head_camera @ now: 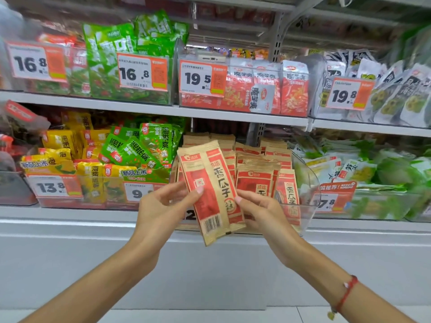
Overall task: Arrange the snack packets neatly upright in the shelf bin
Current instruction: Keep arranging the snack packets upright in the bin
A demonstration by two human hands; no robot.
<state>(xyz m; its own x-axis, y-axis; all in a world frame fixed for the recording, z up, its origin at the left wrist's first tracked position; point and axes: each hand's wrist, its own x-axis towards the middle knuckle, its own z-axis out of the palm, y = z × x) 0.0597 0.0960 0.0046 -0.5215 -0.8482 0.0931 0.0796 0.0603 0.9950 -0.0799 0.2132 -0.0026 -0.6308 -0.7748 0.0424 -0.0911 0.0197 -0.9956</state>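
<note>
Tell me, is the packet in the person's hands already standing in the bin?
No, both hands, left and right, hold the tan-and-red packet tilted in front of the clear bin, not inside it.

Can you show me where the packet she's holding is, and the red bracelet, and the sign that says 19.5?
Held packet [211, 192]: head view, on its red-and-tan front.
Red bracelet [346, 294]: head view, on the cord across the right wrist.
19.5 sign [202, 78]: head view, on the white part by the digits.
</note>
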